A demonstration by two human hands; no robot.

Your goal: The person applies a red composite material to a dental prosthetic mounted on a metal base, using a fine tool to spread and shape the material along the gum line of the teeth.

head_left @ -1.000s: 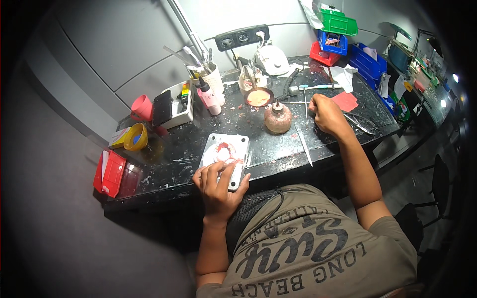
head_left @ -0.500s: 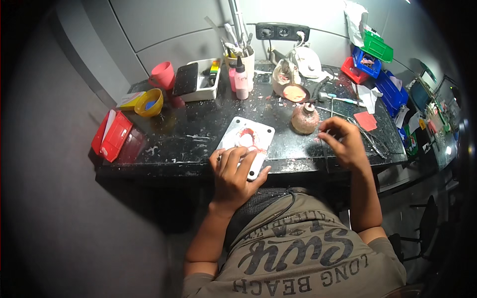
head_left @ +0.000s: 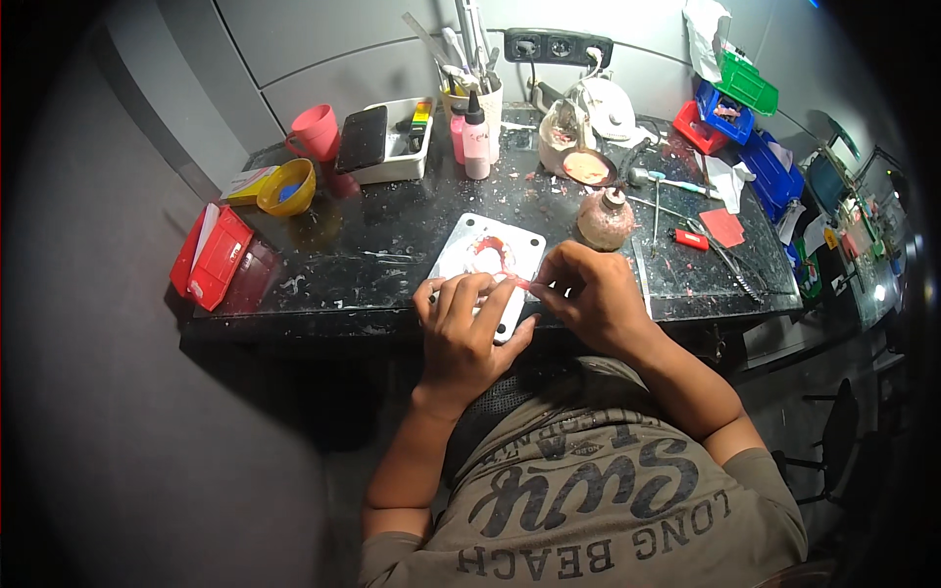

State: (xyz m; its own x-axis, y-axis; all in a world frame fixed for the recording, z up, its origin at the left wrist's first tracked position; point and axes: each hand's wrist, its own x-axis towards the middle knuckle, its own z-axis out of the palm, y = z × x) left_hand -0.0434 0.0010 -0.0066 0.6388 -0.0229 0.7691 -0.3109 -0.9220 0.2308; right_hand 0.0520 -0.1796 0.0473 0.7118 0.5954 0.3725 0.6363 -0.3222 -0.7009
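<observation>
A white plate [head_left: 453, 257] with rounded corners and black dots lies on the dark bench in front of me. On it sits a pale, horseshoe-shaped dental cast with red wax [head_left: 487, 243] along its curve. My left hand [head_left: 461, 318] grips the near part of the plate, fingers curved over the top and thumb at its right edge. Between the thumb and fingertips of my right hand [head_left: 593, 294] is a thin red wax strip [head_left: 521, 283], whose other end lies by the left fingertips on the cast. The left fingers hide the near side of the cast.
Right of the plate stands a round glass burner [head_left: 606, 221]; beyond it are a red lighter [head_left: 691, 239], a pink wax sheet [head_left: 722, 227] and metal tools. Dropper bottles [head_left: 475, 142], a white tray [head_left: 392, 171], a yellow bowl [head_left: 287, 188] and a red case [head_left: 218, 257] stand farther back and left.
My right hand has moved left from beside the burner to the plate, where it now pinches the red strip. The red lighter has come into sight. My left hand stays on the plate.
</observation>
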